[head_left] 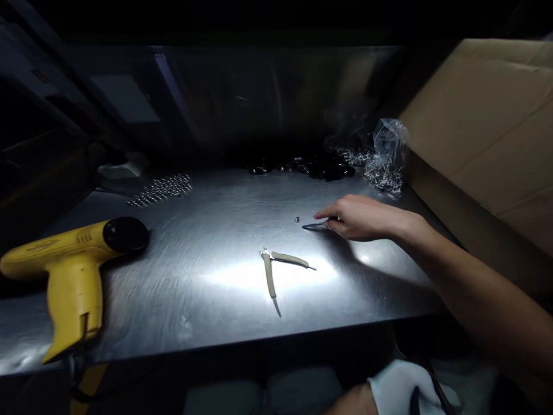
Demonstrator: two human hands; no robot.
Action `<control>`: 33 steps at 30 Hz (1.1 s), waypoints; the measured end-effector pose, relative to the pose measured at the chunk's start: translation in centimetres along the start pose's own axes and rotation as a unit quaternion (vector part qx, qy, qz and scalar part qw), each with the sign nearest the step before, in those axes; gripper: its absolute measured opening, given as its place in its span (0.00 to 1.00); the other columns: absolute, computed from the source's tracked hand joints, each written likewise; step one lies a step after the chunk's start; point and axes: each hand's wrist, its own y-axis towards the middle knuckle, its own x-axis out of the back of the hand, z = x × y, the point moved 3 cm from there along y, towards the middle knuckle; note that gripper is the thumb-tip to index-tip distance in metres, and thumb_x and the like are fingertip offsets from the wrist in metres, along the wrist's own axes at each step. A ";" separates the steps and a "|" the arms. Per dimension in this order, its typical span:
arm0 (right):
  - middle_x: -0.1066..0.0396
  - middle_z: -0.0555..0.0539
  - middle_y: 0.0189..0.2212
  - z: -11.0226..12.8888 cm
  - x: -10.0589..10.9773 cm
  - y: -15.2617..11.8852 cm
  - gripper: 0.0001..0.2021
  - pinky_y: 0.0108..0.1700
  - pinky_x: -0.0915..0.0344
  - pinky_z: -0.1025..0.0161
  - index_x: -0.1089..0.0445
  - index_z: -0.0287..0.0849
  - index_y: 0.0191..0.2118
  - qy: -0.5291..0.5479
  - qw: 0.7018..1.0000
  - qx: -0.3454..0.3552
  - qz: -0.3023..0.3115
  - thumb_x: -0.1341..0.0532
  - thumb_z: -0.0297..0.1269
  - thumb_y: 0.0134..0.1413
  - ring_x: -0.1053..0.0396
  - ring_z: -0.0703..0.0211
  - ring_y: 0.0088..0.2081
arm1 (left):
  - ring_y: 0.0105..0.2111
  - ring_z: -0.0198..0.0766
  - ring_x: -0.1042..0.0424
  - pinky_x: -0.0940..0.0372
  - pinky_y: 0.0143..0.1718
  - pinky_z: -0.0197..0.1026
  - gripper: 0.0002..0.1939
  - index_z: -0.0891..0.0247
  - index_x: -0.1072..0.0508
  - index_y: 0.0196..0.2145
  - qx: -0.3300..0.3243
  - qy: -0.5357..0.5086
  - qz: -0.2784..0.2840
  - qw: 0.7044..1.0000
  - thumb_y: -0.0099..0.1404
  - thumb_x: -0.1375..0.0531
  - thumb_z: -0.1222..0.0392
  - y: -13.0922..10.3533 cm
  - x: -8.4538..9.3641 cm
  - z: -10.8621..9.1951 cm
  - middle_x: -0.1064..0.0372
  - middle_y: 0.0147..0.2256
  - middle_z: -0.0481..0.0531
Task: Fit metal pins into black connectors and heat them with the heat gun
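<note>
My bare right hand [360, 218] is low over the metal table, its thumb and fingers closed on a slim, pointed metal tool [313, 225]. The index finger reaches forward above the tool. Just left of the fingertips lies a small, shiny metal piece [298, 219]. Nearer to me, a pair of nippers [268, 271] with beige handles rests spread apart on the table. Below the table edge, my left hand [401, 387] wears a white glove. Its fingers curl by a dark, narrow thing that is mostly hidden.
A yellow heat gun [78, 265] lies at the left. Behind it, small metal parts [162, 190] stand in rows. Black parts [319, 166] are heaped at the back, beside a clear bag [389, 144] and loose metal pieces [383, 176]. A cardboard box [488, 115] borders the right side.
</note>
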 end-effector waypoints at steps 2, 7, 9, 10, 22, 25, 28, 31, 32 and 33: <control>0.18 0.44 0.47 0.8 0.7 -0.5 0.17 0.41 0.29 0.55 0.21 0.46 0.56 0.009 1.000 -0.006 -0.018 0.41 0.36 0.67 0.20 0.46 0.45 | 0.37 0.68 0.24 0.41 0.49 0.82 0.15 0.60 0.30 0.22 0.019 -0.015 0.023 0.999 0.29 0.44 0.59 -0.9 -0.6 -0.4 0.25 0.31 0.68; 0.18 0.45 0.44 1.6 1.5 -8.4 0.16 0.46 0.29 0.60 0.23 0.40 0.56 0.062 0.986 -0.064 -0.137 0.44 0.36 0.71 0.22 0.55 0.44 | 0.38 0.64 0.23 0.37 0.44 0.80 0.16 0.60 0.29 0.30 0.070 -0.107 0.073 0.989 0.39 0.44 0.60 -7.1 -2.8 -2.5 0.25 0.33 0.64; 0.19 0.48 0.39 1.8 0.6 -14.7 0.14 0.43 0.28 0.63 0.23 0.40 0.55 0.130 0.964 -0.100 -0.209 0.41 0.35 0.70 0.22 0.59 0.39 | 0.43 0.61 0.23 0.34 0.44 0.75 0.18 0.61 0.28 0.36 0.081 -0.125 0.093 0.984 0.44 0.44 0.63 -9.1 -3.3 -3.9 0.24 0.37 0.62; 0.20 0.50 0.36 2.1 -0.3 -18.1 0.13 0.40 0.28 0.65 0.22 0.42 0.54 0.161 0.948 -0.125 -0.245 0.39 0.34 0.69 0.23 0.61 0.36 | 0.43 0.59 0.23 0.32 0.43 0.73 0.20 0.62 0.28 0.39 0.087 -0.126 0.101 0.983 0.46 0.44 0.64 -9.7 -3.4 -4.6 0.24 0.38 0.61; 0.22 0.47 0.41 3.0 -18.1 -36.3 0.09 0.38 0.24 0.61 0.25 0.46 0.50 0.151 0.863 -0.353 -0.329 0.40 0.40 0.72 0.23 0.60 0.35 | 0.45 0.58 0.23 0.28 0.44 0.69 0.21 0.64 0.31 0.45 0.202 -0.046 0.148 0.967 0.50 0.43 0.64 -8.2 -5.5 -6.8 0.26 0.40 0.61; 0.23 0.47 0.40 1.1 -18.6 -36.9 0.12 0.41 0.24 0.60 0.27 0.45 0.53 0.158 0.831 -0.415 -0.335 0.42 0.43 0.73 0.24 0.60 0.37 | 0.44 0.57 0.23 0.28 0.43 0.69 0.23 0.63 0.32 0.46 0.200 -0.029 0.136 0.970 0.50 0.43 0.65 -7.9 -5.9 -7.5 0.26 0.38 0.58; 0.22 0.47 0.42 1.1 -17.5 -37.2 0.13 0.47 0.23 0.55 0.27 0.49 0.57 0.186 0.819 -0.438 -0.319 0.43 0.41 0.73 0.22 0.55 0.41 | 0.45 0.56 0.23 0.29 0.45 0.69 0.26 0.63 0.33 0.49 0.180 -0.007 0.124 0.976 0.50 0.43 0.65 -7.5 -6.5 -7.4 0.26 0.40 0.58; 0.20 0.44 0.42 2.8 -16.4 -37.4 0.16 0.46 0.22 0.53 0.27 0.53 0.59 0.214 0.794 -0.461 -0.333 0.45 0.41 0.73 0.20 0.46 0.43 | 0.40 0.53 0.22 0.27 0.39 0.66 0.31 0.62 0.34 0.51 0.158 0.040 0.065 0.984 0.45 0.42 0.63 -8.3 -7.2 -6.2 0.26 0.38 0.57; 0.19 0.42 0.40 3.5 -16.2 -37.5 0.17 0.41 0.20 0.53 0.28 0.53 0.60 0.224 0.782 -0.470 -0.344 0.45 0.43 0.72 0.19 0.44 0.41 | 0.37 0.52 0.22 0.26 0.36 0.64 0.33 0.61 0.35 0.51 0.148 0.065 0.043 0.986 0.44 0.41 0.63 -9.0 -7.5 -5.8 0.26 0.37 0.56; 0.18 0.42 0.39 4.1 -16.2 -37.5 0.18 0.38 0.20 0.52 0.28 0.52 0.60 0.237 0.771 -0.473 -0.353 0.45 0.44 0.71 0.19 0.42 0.38 | 0.34 0.50 0.23 0.26 0.34 0.62 0.35 0.61 0.36 0.52 0.139 0.096 0.032 0.985 0.43 0.40 0.63 -10.0 -7.8 -5.6 0.26 0.35 0.54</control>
